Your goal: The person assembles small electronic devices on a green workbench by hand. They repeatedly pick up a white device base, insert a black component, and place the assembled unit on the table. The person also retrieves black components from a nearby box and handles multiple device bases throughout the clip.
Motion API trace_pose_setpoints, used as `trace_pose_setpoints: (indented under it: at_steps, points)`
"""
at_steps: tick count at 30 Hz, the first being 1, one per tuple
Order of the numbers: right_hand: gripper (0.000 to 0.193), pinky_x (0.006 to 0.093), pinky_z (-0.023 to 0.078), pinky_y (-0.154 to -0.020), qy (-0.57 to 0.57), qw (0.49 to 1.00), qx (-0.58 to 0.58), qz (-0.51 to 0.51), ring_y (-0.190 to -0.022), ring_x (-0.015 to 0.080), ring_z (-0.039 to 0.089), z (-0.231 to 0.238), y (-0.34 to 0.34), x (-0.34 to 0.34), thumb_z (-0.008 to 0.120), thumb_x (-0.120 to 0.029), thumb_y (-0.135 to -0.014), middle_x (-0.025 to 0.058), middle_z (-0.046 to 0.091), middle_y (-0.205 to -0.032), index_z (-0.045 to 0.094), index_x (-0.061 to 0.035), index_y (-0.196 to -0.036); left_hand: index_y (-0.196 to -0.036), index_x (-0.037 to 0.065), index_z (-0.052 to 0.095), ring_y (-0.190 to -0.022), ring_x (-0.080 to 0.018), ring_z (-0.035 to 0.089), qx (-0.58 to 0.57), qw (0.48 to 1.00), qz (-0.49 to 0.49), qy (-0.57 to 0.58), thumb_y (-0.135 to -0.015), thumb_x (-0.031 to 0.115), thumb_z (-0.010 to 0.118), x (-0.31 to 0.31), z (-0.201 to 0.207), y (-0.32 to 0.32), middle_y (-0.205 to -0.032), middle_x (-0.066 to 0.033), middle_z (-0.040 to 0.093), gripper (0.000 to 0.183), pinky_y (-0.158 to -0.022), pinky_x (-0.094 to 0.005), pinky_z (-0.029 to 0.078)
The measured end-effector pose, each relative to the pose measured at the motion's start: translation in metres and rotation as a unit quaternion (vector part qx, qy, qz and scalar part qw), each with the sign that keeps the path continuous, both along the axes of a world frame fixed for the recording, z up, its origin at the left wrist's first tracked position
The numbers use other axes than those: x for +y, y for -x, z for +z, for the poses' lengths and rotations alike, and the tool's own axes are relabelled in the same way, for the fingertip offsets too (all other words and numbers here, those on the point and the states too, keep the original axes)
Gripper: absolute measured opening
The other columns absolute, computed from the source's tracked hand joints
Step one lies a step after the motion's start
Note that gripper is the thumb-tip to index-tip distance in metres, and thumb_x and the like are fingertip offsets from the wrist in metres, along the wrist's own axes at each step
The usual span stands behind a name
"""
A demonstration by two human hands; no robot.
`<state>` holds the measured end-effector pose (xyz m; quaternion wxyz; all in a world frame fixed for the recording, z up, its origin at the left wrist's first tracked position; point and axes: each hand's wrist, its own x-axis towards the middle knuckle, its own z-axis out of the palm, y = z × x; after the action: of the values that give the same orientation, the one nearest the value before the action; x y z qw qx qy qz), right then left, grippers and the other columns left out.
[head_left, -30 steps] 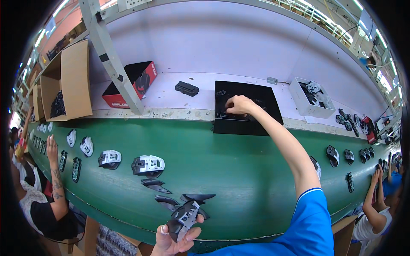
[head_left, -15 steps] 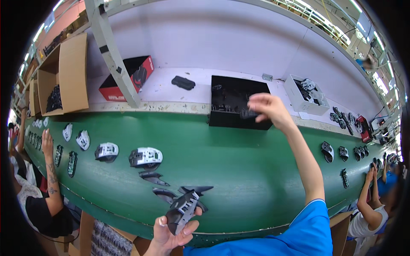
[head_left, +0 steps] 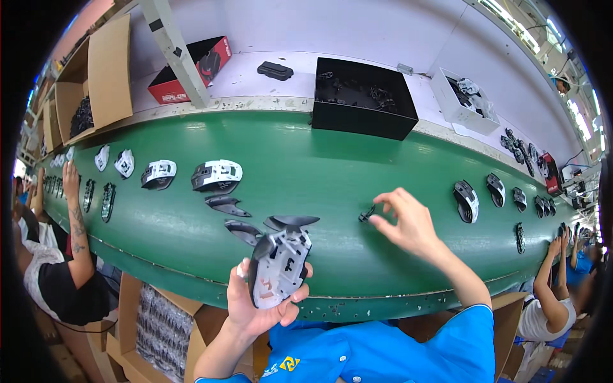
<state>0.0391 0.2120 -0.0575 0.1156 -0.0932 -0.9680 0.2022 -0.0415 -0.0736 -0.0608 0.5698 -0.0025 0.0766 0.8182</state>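
Right hand (head_left: 408, 223) has come back with small black part (head_left: 366, 216) over bare green belt (head_left: 306, 166).

Only 1 view: a fisheye camera on the person's head, looking steeply down and forward across the green conveyor belt (head_left: 332, 166), whose near edge sits close below and far edge bows toward the white shelf (head_left: 255, 70) behind.

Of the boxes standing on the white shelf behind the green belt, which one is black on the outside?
The open black tray in the middle, holding small dark parts. The box to its left is red outside, the small one to its right is white, and the far-left ones are brown cardboard.
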Motion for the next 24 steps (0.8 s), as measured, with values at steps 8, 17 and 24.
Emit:
trace_pose_setpoints:
  at_steps: [8, 17, 24]
  points:
    - [0.027, 0.0356, 0.048, -0.058, -0.03, 0.995, 0.095, -0.014, -0.072, 0.0229, 0.059, -0.049, 0.001, -0.018, 0.071, -0.025, -0.077, 0.0047, 0.057, -0.074, 0.058, -0.0063, -0.092, -0.132, 0.003, 0.036, -0.08, -0.0271, 0.057, 0.053, 0.997, -0.019, 0.05, -0.09, 0.057, 0.032, 0.007, 0.013, -0.013, -0.109, -0.0203, 0.05, 0.069, -0.051, -0.0385, 0.056]
    - [0.022, 0.031, 0.05, -0.062, 0.133, 0.985, 0.086, 0.072, -0.067, 0.0158, 0.059, 0.009, -0.001, -0.021, 0.066, -0.003, -0.078, 0.0083, 0.06, -0.087, 0.063, -0.0027, -0.099, -0.13, 0.004, 0.038, -0.085, -0.0329, 0.06, 0.131, 0.982, 0.005, 0.133, -0.088, 0.059, 0.034, -0.005, 0.01, -0.014, -0.106, -0.0231, 0.052, 0.07, -0.054, -0.0442, 0.059]
    - [0.018, 0.0258, 0.052, -0.061, 0.337, 0.923, 0.041, 0.183, -0.076, 0.0147, 0.063, 0.097, -0.027, -0.054, 0.069, 0.002, -0.075, 0.0067, 0.065, -0.09, 0.069, -0.0033, -0.092, -0.123, 0.002, 0.044, -0.086, -0.0175, 0.058, 0.251, 0.946, -0.117, 0.168, -0.075, 0.022, 0.055, -0.006, 0.015, -0.012, -0.101, -0.0105, 0.057, 0.053, -0.055, -0.0347, 0.052]
